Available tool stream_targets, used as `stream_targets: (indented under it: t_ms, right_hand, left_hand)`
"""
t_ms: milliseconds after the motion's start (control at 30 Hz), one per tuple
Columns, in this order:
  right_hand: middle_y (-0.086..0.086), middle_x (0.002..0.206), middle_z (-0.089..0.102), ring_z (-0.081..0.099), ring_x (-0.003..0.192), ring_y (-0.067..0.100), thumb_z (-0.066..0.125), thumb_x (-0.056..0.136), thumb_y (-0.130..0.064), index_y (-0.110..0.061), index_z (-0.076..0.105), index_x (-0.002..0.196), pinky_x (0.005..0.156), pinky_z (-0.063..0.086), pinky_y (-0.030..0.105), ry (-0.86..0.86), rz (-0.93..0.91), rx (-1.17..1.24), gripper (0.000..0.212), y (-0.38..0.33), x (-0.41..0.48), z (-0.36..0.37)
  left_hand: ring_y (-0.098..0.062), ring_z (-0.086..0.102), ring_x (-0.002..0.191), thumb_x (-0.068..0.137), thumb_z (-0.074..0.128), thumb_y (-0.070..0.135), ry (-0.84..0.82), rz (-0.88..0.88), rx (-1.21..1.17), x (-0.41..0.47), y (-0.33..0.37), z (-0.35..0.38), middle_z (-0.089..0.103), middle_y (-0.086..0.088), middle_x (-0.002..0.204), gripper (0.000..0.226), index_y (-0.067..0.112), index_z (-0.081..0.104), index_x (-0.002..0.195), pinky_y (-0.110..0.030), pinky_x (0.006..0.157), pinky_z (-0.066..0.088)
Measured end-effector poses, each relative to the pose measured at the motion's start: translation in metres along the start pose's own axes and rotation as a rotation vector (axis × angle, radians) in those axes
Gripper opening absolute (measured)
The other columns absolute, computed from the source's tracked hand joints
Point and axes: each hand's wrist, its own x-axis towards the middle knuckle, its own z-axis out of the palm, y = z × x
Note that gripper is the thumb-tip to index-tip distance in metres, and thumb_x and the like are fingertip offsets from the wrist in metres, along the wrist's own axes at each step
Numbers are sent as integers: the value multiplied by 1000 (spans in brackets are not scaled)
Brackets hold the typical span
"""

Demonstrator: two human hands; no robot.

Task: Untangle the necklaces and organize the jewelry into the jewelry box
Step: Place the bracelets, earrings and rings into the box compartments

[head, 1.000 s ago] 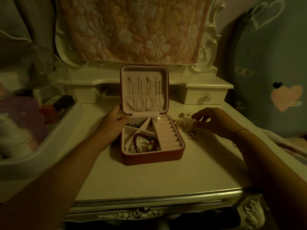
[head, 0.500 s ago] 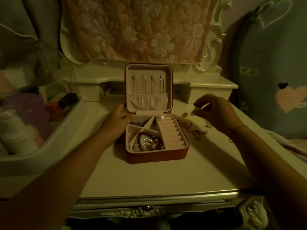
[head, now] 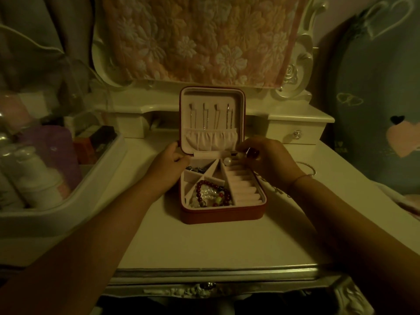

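1. Your right hand (head: 270, 161) has come left to the jewelry box's (head: 223, 215) far right corner, pinching a small pearl-like piece (head: 241, 155).
2. Your left hand (head: 169, 165) grips its far-left edge.
3. Stowing step: next, seat the piece in the ring rolls (head: 244, 186).

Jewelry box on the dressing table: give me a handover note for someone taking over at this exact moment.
Left hand grips the open jewelry box at its rear left corner. Right hand pinches a small piece, too small to identify, over the back of the ring rolls, beside a pearl.
Done: four chains hang in the lid; a red bead bracelet lies in the front compartment, dark pieces in the rear left one.
Left: seat the held piece; box the loose pieces and bangle on the table right of the box.
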Motion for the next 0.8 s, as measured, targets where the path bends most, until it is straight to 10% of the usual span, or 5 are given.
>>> stream_targets:
  t_ms: [800]
  right_hand:
    - [0, 97, 68, 61, 82, 12, 68, 83, -13, -18, 72, 99, 70, 42, 9, -43, 13, 191, 18, 5, -1, 10]
  left_hand:
    - [-16, 66, 87, 94, 53, 20, 3, 6, -9, -2, 1, 1, 65, 12, 87, 31, 23, 49, 125, -42, 86, 52]
